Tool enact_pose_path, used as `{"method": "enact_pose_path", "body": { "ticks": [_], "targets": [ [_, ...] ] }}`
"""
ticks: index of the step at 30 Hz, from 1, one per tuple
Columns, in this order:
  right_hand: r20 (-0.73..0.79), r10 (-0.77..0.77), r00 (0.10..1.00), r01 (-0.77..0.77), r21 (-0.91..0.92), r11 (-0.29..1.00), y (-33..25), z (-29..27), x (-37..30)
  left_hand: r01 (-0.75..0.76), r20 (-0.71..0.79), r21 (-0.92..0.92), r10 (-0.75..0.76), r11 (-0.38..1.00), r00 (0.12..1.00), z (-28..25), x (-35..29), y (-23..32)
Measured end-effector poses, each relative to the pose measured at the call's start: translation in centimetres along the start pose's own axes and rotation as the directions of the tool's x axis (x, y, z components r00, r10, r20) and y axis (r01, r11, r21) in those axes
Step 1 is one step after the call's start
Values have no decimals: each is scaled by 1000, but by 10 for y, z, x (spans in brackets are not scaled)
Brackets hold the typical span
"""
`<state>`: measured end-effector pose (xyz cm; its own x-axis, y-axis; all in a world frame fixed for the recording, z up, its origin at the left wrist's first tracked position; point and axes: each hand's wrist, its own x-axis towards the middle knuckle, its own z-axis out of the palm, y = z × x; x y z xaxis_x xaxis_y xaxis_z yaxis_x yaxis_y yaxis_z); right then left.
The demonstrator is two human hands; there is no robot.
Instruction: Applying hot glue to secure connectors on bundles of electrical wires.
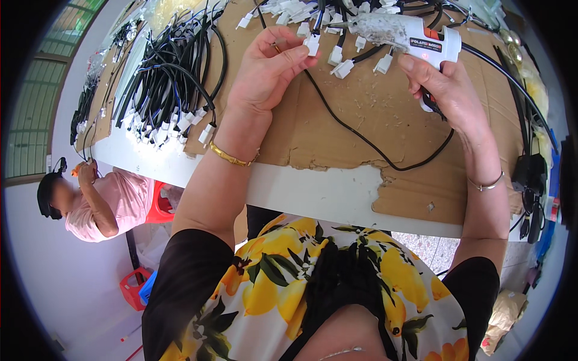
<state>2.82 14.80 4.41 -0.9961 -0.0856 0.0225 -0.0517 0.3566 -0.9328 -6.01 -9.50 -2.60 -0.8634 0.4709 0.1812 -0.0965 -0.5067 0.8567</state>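
Note:
Between the thumb and fingers of my left hand (274, 66) is a small white plug connector (312, 44), with dark wire running up from it. My right hand (442, 87) is wrapped round the handle of a white glue gun (400, 35). Its nozzle points left, toward the connector, with a small distance between them. Several more white connectors (343, 69) on black cables lie just beyond, along the far side of the table. A thin black cord (361, 139) loops across the cardboard between my arms.
Torn brown cardboard (337, 144) covers much of the white table (289, 192). At left lies a large bundle of black cables (174, 72) with white connectors. Black power adapters (530, 174) hang at the right edge. A person in pink (114, 198) sits at the far left near a red basket (133, 289).

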Motion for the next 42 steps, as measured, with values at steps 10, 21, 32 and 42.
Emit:
{"method": "enact_pose_path", "body": {
  "ticks": [10,21,32,42],
  "targets": [
    [36,54,998,-52,-30,998,0,2,0,-5,-41,32,7,999,999,16,-3,4],
    [34,121,992,-116,-112,987,-7,4,-1,-38,-52,182,49,983,997,21,-3,3],
    [54,129,990,-127,-49,991,2,3,2,-92,-65,327,119,941,991,26,-2,3],
    [-13,88,996,-88,0,996,-1,7,-1,-184,-108,597,306,781,946,31,-3,4]
  ]
}}
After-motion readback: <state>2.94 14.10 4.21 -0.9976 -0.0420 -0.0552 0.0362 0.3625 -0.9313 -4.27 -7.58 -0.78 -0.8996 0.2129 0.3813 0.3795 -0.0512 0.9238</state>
